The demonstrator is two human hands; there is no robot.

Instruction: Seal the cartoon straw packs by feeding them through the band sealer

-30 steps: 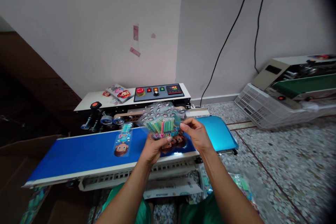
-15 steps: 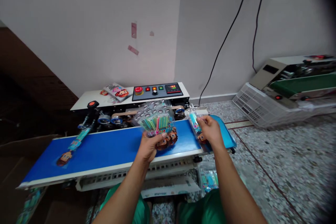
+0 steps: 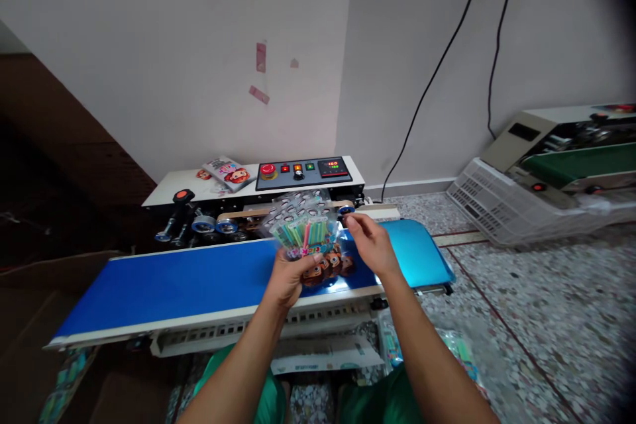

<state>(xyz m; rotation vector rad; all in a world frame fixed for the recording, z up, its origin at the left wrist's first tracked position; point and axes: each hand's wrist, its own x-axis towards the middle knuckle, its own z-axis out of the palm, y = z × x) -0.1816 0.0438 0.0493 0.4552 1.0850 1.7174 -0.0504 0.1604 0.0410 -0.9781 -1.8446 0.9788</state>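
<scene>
My left hand grips a fanned stack of clear plastic packets, thumb across the front. Green, yellow and pink sticks show inside, above cartoon heads with brown hair. Beside the stack's right edge, my right hand has curled, closed fingers by a blue roller; what they hold, if anything, is hidden. Another packet's cartoon head shows low behind the stack, over the blue conveyor belt. The belt runs in front of a band sealing machine, whose rollers and tan band are partly covered by the stack.
A control panel has a red stop button and lit digits. Loose packets lie on the machine's top. At right a second sealer stands by a white plastic crate. More packets are down by my right forearm. Black cables hang along the wall.
My right hand has moved left and slightly away from me, from the belt's right end to the stack. The packet at the belt's left end is gone from view. The view shifted slightly.
</scene>
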